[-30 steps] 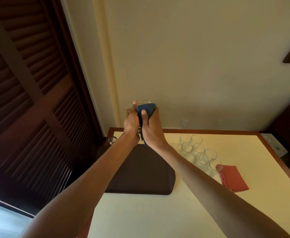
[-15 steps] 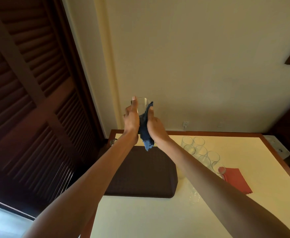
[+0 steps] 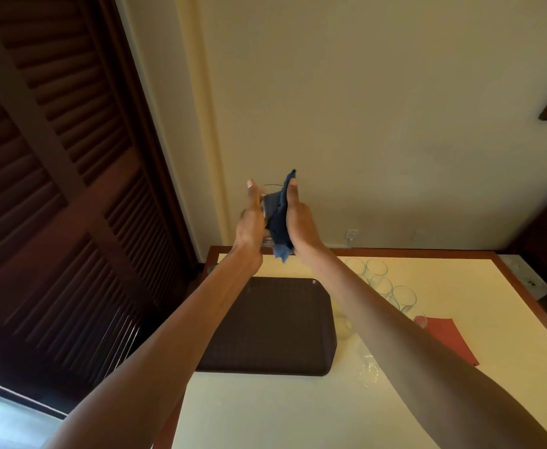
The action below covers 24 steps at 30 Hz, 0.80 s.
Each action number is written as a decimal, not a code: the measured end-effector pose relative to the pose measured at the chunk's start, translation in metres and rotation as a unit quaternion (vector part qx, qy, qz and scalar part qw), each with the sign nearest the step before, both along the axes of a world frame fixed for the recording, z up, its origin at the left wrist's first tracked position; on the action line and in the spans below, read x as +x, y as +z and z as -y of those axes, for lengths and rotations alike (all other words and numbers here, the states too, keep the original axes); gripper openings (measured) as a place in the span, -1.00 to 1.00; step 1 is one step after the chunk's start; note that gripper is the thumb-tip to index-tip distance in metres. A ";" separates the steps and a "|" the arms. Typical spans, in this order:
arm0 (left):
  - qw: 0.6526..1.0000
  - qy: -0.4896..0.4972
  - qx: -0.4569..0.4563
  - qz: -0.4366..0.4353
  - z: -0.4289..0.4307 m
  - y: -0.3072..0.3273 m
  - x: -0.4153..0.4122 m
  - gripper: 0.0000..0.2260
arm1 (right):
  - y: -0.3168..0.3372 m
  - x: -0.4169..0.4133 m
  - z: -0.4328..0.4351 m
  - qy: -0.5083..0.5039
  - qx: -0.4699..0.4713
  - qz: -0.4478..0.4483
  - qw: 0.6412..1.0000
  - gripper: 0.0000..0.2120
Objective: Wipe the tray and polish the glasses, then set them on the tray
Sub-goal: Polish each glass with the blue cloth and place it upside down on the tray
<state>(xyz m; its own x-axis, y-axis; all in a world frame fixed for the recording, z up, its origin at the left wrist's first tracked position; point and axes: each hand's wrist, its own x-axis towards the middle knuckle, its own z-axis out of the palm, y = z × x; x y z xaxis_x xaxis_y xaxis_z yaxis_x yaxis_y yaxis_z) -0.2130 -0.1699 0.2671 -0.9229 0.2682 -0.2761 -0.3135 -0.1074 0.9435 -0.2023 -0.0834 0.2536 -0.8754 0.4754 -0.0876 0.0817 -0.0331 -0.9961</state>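
Glass [image 3: 265,197] was held high above the tray [image 3: 265,325], left grip [image 3: 249,226] wrapped round it and right grip [image 3: 301,222] clamping the cloth [image 3: 278,218] on, so one hard rub could've slipped it loose onto the counter [image 3: 281,413].

Tray [image 3: 265,325] open — glasses [image 3: 383,284] clustered beside it.

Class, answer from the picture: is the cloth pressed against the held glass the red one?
No: the right hand presses a blue cloth against the glass; the red cloth lies on the table.
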 end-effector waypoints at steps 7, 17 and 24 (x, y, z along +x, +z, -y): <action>0.997 0.040 -0.060 -0.019 0.000 0.003 -0.008 -0.22 | -0.010 0.019 0.017 0.041 0.044 0.023 0.998 -0.41; 0.999 0.033 0.000 0.016 -0.002 -0.004 0.001 -0.53 | -0.006 0.013 0.010 -0.012 0.148 -0.087 0.985 -0.62; 0.997 0.019 -0.059 -0.038 -0.006 -0.003 -0.003 -0.27 | 0.005 0.009 -0.002 0.022 -0.030 0.057 0.998 -0.35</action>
<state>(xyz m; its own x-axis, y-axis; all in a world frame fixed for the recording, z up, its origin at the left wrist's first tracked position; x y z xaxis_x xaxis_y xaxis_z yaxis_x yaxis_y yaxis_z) -0.2160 -0.1642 0.2639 -0.9514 0.2018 -0.2327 -0.2386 -0.0051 0.9711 -0.1936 -0.0819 0.2587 -0.8783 0.4272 -0.2149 0.1972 -0.0857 -0.9766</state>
